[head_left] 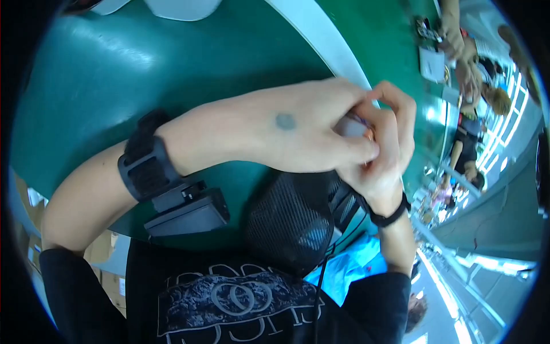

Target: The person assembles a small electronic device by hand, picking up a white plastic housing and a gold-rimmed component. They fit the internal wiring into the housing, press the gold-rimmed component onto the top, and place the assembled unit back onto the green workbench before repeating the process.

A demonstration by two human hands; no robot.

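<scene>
My left hand reaches across from the left, a black strap round its wrist. It meets my right hand over the green table. The fingers of both hands are closed together round a small pale, greyish piece. An orange-coppery bit shows beside the left thumb. Most of the piece is hidden by the fingers, and its kind cannot be made out. A black band circles my right wrist.
Below my left forearm lies a black boxy device. A black mesh object sits beneath my hands, by a blue cloth or bag. A white strip crosses the green table. Another person's hand works near a white box.
</scene>
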